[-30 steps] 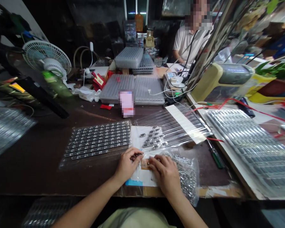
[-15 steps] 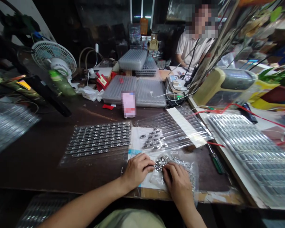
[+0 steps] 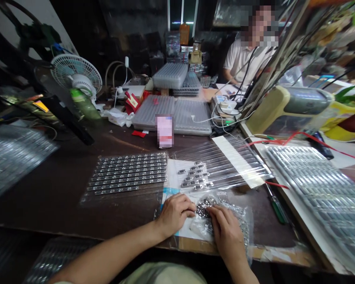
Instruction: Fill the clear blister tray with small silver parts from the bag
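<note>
My left hand (image 3: pixel 175 214) rests on a white sheet (image 3: pixel 177 173) near the table's front edge, fingers curled, touching a small heap of metal connectors (image 3: pixel 203 207). My right hand (image 3: pixel 225 230) lies on a clear plastic bag of connectors (image 3: pixel 239 221), fingertips pinched at the same heap. Several loose connectors (image 3: pixel 195 176) lie in short rows just beyond my hands. To the left a clear tray (image 3: pixel 129 173) holds long rows of connectors.
Clear plastic tubes (image 3: pixel 225 161) lie right of the sheet, a screwdriver (image 3: pixel 276 207) beyond them. Stacked trays (image 3: pixel 171 110), a fan (image 3: pixel 77 75) and a green bottle (image 3: pixel 84 103) stand behind. More tube bundles (image 3: pixel 319 189) lie on the right. A person in a white shirt (image 3: pixel 245 55) sits opposite.
Both hands moved from a small brown piece on the sheet to the connector heap at the bag's mouth. The camera shifted slightly left.
</note>
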A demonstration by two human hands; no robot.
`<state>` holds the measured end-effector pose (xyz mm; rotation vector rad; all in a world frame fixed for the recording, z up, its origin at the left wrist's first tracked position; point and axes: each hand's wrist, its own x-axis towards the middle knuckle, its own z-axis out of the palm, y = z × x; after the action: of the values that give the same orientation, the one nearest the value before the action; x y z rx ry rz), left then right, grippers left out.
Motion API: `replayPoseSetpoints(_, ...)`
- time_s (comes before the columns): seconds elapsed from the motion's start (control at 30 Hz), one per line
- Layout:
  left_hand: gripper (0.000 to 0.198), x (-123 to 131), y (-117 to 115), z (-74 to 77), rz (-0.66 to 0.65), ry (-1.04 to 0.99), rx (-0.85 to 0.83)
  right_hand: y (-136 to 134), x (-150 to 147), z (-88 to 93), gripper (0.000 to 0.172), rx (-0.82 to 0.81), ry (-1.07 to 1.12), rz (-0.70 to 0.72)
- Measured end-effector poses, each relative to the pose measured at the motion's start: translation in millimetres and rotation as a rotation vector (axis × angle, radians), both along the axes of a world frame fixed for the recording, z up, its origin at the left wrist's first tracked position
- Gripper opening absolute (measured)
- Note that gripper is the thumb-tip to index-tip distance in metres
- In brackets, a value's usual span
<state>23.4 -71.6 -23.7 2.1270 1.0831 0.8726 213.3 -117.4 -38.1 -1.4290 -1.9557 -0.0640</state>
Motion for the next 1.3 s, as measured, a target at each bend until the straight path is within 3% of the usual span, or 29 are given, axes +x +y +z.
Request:
replayPoseSetpoints(0.07, 0.011, -3.2, 2.6, 4.0, 0.024, -0.049, -0.001, -0.2, -2.9, 5.6, 0.017, 0.010, 0.012, 0.008)
replayPoseSetpoints(0.17, 0.010, -22.8, 11.8, 14.2, 0.168, -0.017, 0.051, 1.8, -14.7, 16.0, 0.013, -0.032, 0.037, 0.042)
replayPoseSetpoints(0.27, 0.009, -59.5, 23.2, 18.8, 0.334, 0.157, 0.154, 7.6, -31.3, 22.0, 0.017, -0.111, 0.051, 0.050)
replayPoseSetpoints(0.4, 0.008, -109.1, 26.6, 10.0, 0.478, 0.296, 0.253, 15.5, -46.9, 18.9, 0.018, -0.123, 0.039, 0.021)
replayPoseSetpoints(0.57, 0.012, -137.5, 16.9, 2.1, 0.567, 0.409, 0.274, 17.3, -52.8, 11.4, 0.017, -0.108, 0.026, 0.036)
replayPoseSetpoints(0.77, 0.016, -147.3, 7.7, 9.3, 0.566, 0.500, 0.279, 15.6, -53.9, 10.2, 0.017, -0.101, 0.010, 0.029)
replayPoseSetpoints(0.9, 0.015, -134.2, 17.2, 21.6, 0.529, 0.480, 0.279, 13.9, -54.7, 9.1, 0.017, -0.112, 0.012, 0.050)
replayPoseSetpoints(1.07, 0.014, -65.1, 65.3, 35.8, 0.279, 0.399, 0.266, 12.4, -42.4, 9.8, 0.021, -0.101, -0.066, 0.010)
replayPoseSetpoints(1.2, 0.006, -19.1, 99.5, 32.4, 0.228, 0.409, 0.158, 5.0, -13.4, 10.2, 0.032, -0.042, -0.244, 0.020)
replayPoseSetpoints(1.3, 0.006, -15.7, 105.4, 29.6, 0.231, 0.398, 0.108, -4.1, 1.5, 8.1, 0.033, -0.020, -0.301, 0.041)
